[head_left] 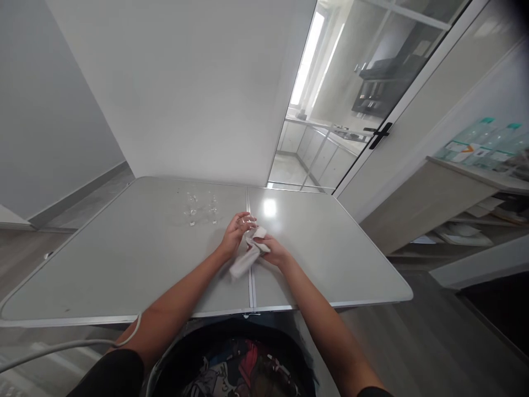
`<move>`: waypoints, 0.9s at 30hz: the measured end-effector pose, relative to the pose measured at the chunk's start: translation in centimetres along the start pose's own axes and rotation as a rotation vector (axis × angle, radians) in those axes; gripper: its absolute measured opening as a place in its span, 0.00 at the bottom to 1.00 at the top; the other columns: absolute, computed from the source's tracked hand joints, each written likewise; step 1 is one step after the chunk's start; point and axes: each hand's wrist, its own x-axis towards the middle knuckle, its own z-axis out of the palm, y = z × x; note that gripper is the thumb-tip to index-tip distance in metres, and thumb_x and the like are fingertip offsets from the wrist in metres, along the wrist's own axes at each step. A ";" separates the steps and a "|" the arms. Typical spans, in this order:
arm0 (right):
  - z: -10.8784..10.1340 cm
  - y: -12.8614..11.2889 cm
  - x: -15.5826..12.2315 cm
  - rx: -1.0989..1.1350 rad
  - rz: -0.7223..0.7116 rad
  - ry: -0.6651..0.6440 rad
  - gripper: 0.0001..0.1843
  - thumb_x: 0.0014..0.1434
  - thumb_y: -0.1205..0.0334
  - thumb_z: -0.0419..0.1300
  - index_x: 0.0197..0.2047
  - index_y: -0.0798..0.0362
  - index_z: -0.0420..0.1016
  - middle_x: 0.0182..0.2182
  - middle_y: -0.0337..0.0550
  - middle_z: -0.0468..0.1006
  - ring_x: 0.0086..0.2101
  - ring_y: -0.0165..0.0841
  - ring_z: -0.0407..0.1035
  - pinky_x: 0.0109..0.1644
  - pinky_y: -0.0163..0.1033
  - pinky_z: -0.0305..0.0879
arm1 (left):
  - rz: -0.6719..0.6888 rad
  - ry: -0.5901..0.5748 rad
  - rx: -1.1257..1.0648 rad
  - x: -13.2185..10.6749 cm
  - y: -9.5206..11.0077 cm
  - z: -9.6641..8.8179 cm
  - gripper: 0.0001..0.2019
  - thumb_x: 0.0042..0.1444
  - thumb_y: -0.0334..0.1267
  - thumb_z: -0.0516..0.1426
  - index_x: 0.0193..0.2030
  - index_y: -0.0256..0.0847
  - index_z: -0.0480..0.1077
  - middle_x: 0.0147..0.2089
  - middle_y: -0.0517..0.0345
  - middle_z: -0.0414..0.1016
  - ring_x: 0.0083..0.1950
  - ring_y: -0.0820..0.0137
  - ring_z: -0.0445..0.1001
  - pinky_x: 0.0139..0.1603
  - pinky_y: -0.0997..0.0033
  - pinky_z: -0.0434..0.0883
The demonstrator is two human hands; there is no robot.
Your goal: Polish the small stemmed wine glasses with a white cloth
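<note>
My left hand is curled around a small clear glass held just above the grey folding table. My right hand grips a white cloth that is pressed against the glass, and the cloth's loose end trails down toward me. Two more clear stemmed glasses stand upright on the table a little to the left and behind my hands.
A seam runs down the middle of the table. A white wall rises behind it, with a glass door at the right. Low shelves holding bottles stand at the far right. A white cable hangs at the lower left.
</note>
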 end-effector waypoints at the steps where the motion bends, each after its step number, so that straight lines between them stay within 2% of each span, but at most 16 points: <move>1: -0.2 -0.1 -0.1 0.061 0.032 -0.045 0.14 0.56 0.52 0.63 0.40 0.53 0.70 0.27 0.40 0.74 0.29 0.35 0.69 0.39 0.43 0.67 | -0.016 -0.027 -0.027 0.0 0.1 -0.1 0.24 0.59 0.49 0.64 0.58 0.42 0.65 0.56 0.46 0.72 0.50 0.62 0.78 0.54 0.58 0.72; 3: -0.5 -0.3 -0.1 0.000 0.008 -0.045 0.14 0.56 0.52 0.62 0.40 0.53 0.70 0.27 0.38 0.73 0.28 0.33 0.67 0.38 0.41 0.66 | 0.012 -0.022 0.016 0.0 0.0 -0.1 0.25 0.59 0.49 0.64 0.59 0.42 0.65 0.58 0.45 0.72 0.53 0.61 0.77 0.56 0.57 0.71; 8: -1.6 -0.6 0.7 -0.574 -0.270 0.186 0.05 0.53 0.62 0.60 0.34 0.53 0.73 0.30 0.39 0.75 0.33 0.33 0.65 0.42 0.39 0.64 | 0.169 0.080 0.355 0.1 -1.1 -0.2 0.28 0.58 0.46 0.65 0.60 0.45 0.61 0.59 0.46 0.71 0.56 0.63 0.75 0.58 0.59 0.70; 12: -1.9 -0.5 0.9 -0.708 -0.328 0.247 0.02 0.51 0.64 0.59 0.28 0.51 0.72 0.27 0.40 0.74 0.33 0.34 0.64 0.46 0.41 0.64 | 0.132 0.120 0.333 0.1 -1.1 -0.5 0.28 0.57 0.48 0.66 0.59 0.44 0.61 0.58 0.45 0.70 0.56 0.62 0.76 0.56 0.58 0.71; 14: -1.7 -0.3 0.9 -0.583 -0.276 0.237 0.04 0.51 0.62 0.60 0.27 0.51 0.71 0.25 0.39 0.73 0.31 0.34 0.64 0.41 0.39 0.64 | 0.100 0.086 0.249 0.1 -0.8 -0.6 0.27 0.57 0.49 0.65 0.59 0.43 0.62 0.58 0.45 0.71 0.55 0.62 0.76 0.57 0.58 0.71; 17: -1.3 -0.3 0.9 -0.151 -0.132 0.236 0.08 0.48 0.58 0.63 0.30 0.52 0.74 0.24 0.39 0.72 0.28 0.32 0.64 0.33 0.37 0.61 | 0.097 0.014 0.160 0.1 -0.2 -0.6 0.27 0.59 0.51 0.64 0.60 0.43 0.64 0.59 0.44 0.71 0.55 0.60 0.77 0.55 0.59 0.72; 19: -1.3 -0.7 0.8 0.090 -0.097 0.294 0.10 0.45 0.58 0.65 0.32 0.52 0.75 0.26 0.39 0.73 0.28 0.32 0.64 0.31 0.36 0.60 | 0.141 -0.014 0.142 0.1 0.1 -0.4 0.27 0.59 0.51 0.64 0.61 0.44 0.63 0.60 0.43 0.70 0.57 0.59 0.76 0.56 0.58 0.72; 21: -1.9 -1.5 0.5 0.206 -0.171 0.371 0.09 0.46 0.59 0.64 0.32 0.51 0.75 0.30 0.40 0.75 0.31 0.33 0.67 0.34 0.37 0.63 | 0.198 -0.030 0.154 0.0 0.5 -0.1 0.28 0.58 0.49 0.65 0.62 0.45 0.62 0.60 0.43 0.69 0.58 0.59 0.75 0.57 0.57 0.72; 24: -3.4 -3.0 -0.2 0.289 -0.357 0.478 0.05 0.50 0.58 0.59 0.31 0.49 0.73 0.35 0.41 0.75 0.37 0.35 0.70 0.41 0.40 0.68 | 0.266 -0.034 0.212 -0.2 1.1 0.1 0.29 0.56 0.46 0.67 0.61 0.45 0.62 0.59 0.43 0.70 0.58 0.59 0.74 0.57 0.56 0.73; 26: -4.2 -3.7 -0.7 0.288 -0.417 0.514 0.07 0.50 0.59 0.58 0.34 0.47 0.72 0.32 0.38 0.73 0.29 0.32 0.67 0.36 0.39 0.66 | 0.299 0.008 0.253 -0.2 1.4 0.2 0.29 0.56 0.45 0.67 0.60 0.45 0.62 0.59 0.43 0.70 0.58 0.59 0.74 0.57 0.55 0.73; 27: -4.4 -3.9 -1.0 0.265 -0.418 0.498 0.10 0.49 0.60 0.58 0.38 0.46 0.73 0.29 0.36 0.71 0.24 0.30 0.62 0.32 0.38 0.63 | 0.316 0.039 0.273 -0.3 1.5 0.2 0.28 0.56 0.45 0.67 0.60 0.45 0.62 0.59 0.43 0.70 0.58 0.59 0.74 0.57 0.55 0.74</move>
